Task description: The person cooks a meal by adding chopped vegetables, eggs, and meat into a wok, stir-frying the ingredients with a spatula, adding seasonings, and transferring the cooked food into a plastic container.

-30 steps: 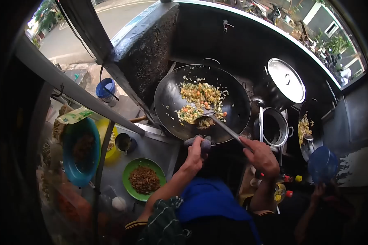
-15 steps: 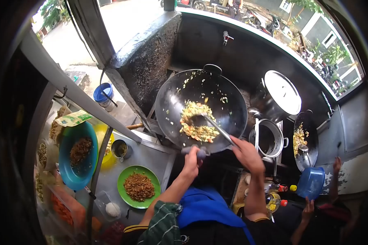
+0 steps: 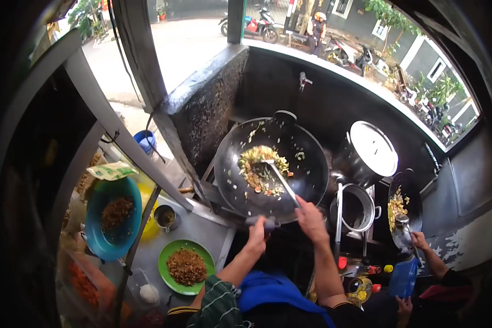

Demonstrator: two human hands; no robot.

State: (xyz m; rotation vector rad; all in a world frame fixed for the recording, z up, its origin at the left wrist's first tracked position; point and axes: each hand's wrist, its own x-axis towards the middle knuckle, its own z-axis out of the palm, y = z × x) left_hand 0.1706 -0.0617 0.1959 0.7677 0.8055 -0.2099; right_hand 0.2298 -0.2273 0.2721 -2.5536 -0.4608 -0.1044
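Note:
A large dark wok point(image 3: 306, 191) stands in front of me with chopped, cooked food point(image 3: 251, 159) in its middle and scraps up its sides. My left hand point(image 3: 257, 239) is closed round the wok's near handle, over a grey cloth-like wrap point(image 3: 263, 221). My right hand point(image 3: 311, 221) grips the long handle of a metal ladle point(image 3: 282, 179). The ladle's head rests in the food and is partly hidden by it.
Left are a green plate point(image 3: 164, 262) of browned food, a blue-green bowl point(image 3: 95, 229) and a metal cup point(image 3: 164, 216). Right are a lidded pot point(image 3: 373, 147), a saucepan point(image 3: 377, 212) and a smaller wok point(image 3: 413, 191), where a co-worker's hand point(image 3: 419, 240) holds another ladle. Their other hand holds a blue container point(image 3: 403, 277).
My view has tilted, so the scene sits lower. The ladle head has shifted within the food, which is pushed toward the wok's far side. The co-worker's hand has come onto the ladle in the smaller wok.

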